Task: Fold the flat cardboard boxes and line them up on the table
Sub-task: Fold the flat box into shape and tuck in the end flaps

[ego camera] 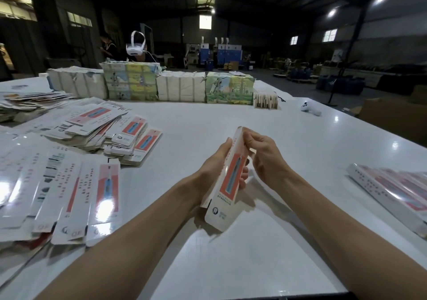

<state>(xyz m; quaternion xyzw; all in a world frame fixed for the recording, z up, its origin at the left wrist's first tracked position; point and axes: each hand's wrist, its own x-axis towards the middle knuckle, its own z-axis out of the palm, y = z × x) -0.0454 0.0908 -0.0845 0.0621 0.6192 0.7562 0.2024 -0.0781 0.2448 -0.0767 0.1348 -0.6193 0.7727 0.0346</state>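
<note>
Cardboard box (233, 179), slim, glossy (half-opened), gripped by left hand (212, 163), top pinched by right hand (265, 156).

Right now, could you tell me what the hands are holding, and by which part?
One partly folded cardboard box, in both hands: the left hand wraps round its middle; the right hand pinches its upper end.
</note>
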